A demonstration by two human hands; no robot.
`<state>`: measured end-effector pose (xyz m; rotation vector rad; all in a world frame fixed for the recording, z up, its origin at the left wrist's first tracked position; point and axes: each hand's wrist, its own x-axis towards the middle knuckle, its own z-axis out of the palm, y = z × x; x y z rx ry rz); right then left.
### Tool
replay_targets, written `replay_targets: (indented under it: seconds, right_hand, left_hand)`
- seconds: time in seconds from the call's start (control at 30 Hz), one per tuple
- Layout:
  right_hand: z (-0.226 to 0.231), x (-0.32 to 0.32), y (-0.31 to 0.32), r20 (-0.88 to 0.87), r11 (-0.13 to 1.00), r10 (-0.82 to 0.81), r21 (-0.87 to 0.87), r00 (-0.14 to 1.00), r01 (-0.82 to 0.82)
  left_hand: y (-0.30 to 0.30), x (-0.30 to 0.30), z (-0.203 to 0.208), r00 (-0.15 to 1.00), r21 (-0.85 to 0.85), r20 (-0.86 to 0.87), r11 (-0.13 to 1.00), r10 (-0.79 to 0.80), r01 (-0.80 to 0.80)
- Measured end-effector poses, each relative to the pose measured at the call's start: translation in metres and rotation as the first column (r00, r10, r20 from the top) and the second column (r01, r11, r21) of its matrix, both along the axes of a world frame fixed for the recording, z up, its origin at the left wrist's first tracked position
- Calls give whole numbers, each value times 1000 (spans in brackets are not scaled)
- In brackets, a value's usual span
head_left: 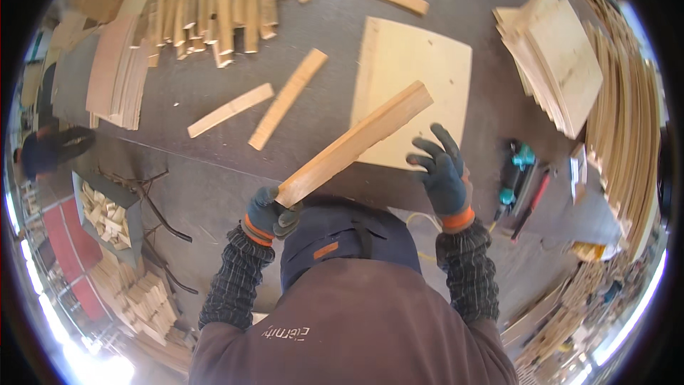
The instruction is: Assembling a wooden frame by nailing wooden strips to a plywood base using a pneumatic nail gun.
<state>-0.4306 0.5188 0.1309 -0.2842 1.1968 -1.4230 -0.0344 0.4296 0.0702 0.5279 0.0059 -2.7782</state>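
Note:
My left hand [273,215], in a dark glove with an orange cuff, is closed round the near end of a wooden strip [353,146]. The strip slants up to the right, and its far end overlaps a pale square wooden board [420,57] on the table. My right hand [443,175], gloved the same way, is held up beside the board's near right corner with fingers spread and nothing in them. Two loose wooden strips, a shorter one [230,110] and a longer one [288,99], lie on the table left of the board.
A pile of wooden strips [214,0] lies far left, by stacked boards [114,71]. At right are more boards [563,57], a teal power tool [522,157] and a red-handled tool [541,192]. Another person [43,153] is at far left, near a bin of offcuts [132,207].

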Motion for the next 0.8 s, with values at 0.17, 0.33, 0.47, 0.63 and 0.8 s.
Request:
replay_targets:
  seconds: [0.17,0.33,0.47,0.63,0.8]
  right_hand:
    - [-16,-18,44,155,984,158,-110,975,-142]
    - [-37,20,76,215,986,153,32,965,-164]
    - [-29,-34,86,-191,711,697,307,691,-633]
    - [-66,-63,101,-300,415,903,413,309,-811]
    - [-73,-65,80,-363,302,927,568,97,-766]
  left_hand:
    - [79,-73,-19,988,162,-100,977,-121,137]
    - [122,-135,-20,937,47,131,946,-324,321]
    - [113,-146,-10,767,-590,637,593,-74,548]
    - [82,-147,-31,726,-370,662,924,189,97]
    - [81,-157,-57,542,-404,799,900,260,164]
